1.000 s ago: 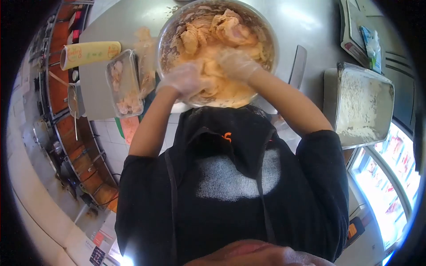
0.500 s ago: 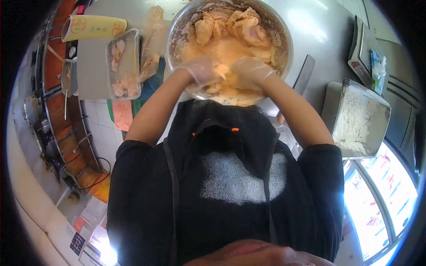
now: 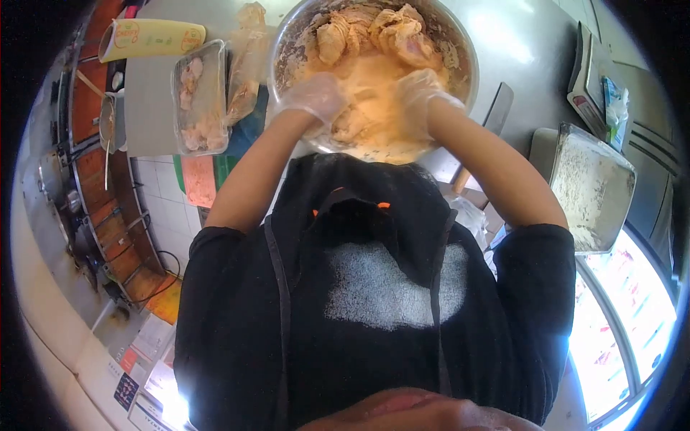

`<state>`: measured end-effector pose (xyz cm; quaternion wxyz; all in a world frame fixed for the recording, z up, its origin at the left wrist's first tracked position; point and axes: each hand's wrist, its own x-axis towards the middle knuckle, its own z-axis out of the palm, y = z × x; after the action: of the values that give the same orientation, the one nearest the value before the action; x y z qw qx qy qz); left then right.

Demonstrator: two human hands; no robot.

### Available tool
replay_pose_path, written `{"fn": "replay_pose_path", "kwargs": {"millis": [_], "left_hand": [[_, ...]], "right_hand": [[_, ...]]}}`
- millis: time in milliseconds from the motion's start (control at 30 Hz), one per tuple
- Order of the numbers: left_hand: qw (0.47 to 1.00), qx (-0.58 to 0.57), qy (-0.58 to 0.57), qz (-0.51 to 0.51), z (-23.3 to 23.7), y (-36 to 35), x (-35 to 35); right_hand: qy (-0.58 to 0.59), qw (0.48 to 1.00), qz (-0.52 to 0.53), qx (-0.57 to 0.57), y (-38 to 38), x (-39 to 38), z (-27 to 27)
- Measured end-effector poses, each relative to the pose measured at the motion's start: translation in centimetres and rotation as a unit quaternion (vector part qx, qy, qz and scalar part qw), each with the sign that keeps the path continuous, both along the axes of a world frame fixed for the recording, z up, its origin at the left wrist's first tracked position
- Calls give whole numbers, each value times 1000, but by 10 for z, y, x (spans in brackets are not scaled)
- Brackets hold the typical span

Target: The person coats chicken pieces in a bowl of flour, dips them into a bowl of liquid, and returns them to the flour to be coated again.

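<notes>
A large metal bowl holds flour-coated chicken pieces heaped at its far side. Pale orange breading flour fills the middle, with more coated pieces nearer me. My left hand, in a clear plastic glove, is inside the bowl at its near left, touching the flour. Opposite it, my right hand wears a similar glove and dips into the flour at the near right. Motion blur and flour obscure the fingers of both hands, so I cannot see what they grip.
Left of the bowl are a clear tray of raw chicken pieces, a plastic bag and a yellow paper bucket. A large knife lies to the right. Beyond it stands a flour-dusted metal pan.
My hands have moved apart, the right one outward to the right and slightly farther up. A coated piece that showed between them is lower or no longer distinct.
</notes>
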<state>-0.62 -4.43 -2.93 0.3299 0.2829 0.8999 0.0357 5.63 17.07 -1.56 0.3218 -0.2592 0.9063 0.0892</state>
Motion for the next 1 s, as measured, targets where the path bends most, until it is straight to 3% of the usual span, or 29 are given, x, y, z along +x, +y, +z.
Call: {"fn": "replay_pose_path", "kwargs": {"millis": [67, 133, 167, 233, 267, 333, 367, 433, 500, 567, 600, 633, 700, 733, 800, 867, 933, 1000], "left_hand": [[999, 28, 43, 0, 6, 2, 1], [995, 34, -19, 90, 56, 24, 9], [995, 35, -19, 93, 49, 23, 11], [986, 96, 137, 1, 28, 19, 14], [986, 97, 138, 3, 26, 20, 16], [956, 172, 208, -113, 23, 23, 20], [957, 172, 208, -109, 25, 27, 22], [985, 145, 14, -91, 34, 40, 26], [985, 115, 16, -124, 46, 53, 35], [984, 85, 17, -158, 37, 53, 42], [972, 123, 94, -175, 14, 49, 49], [953, 158, 171, -192, -2, 47, 52], [955, 142, 159, -207, -10, 49, 50], [955, 125, 147, -225, -15, 50, 49], [957, 106, 116, -244, -8, 53, 47], [958, 84, 89, -260, 8, 58, 40], [967, -30, -38, -251, 34, 62, 34], [977, -29, -36, -209, 53, 58, 28]], "right_hand": [[10, 1000, 20, -9, 8, -3, -2], [19, 999, 40, -19, 10, -4, 2], [-28, 999, 26, -8, 9, -3, 10], [-76, 997, 13, 6, 13, 0, 5], [-66, 998, -4, -14, 17, 5, -11], [-59, 998, -18, -34, 19, 9, -16], [-37, 999, -18, -13, 20, 12, -5], [-15, 1000, -12, 11, 22, 10, 7], [-70, 987, -122, -83, 26, 6, 12], [-27, 986, -103, -128, 33, 14, 3], [18, 980, -89, -176, 36, 17, 1], [18, 981, -86, -175, 34, 19, 7], [84, 987, -126, -62, 28, 25, 21], [84, 986, -130, -61, 21, 21, 23], [-57, 963, -263, -22, 10, 11, 19], [-53, 969, -235, -52, 10, 10, 0], [-47, 974, -203, -85, 12, 12, -29], [5, 973, -147, -176, 20, 18, -50]]}}
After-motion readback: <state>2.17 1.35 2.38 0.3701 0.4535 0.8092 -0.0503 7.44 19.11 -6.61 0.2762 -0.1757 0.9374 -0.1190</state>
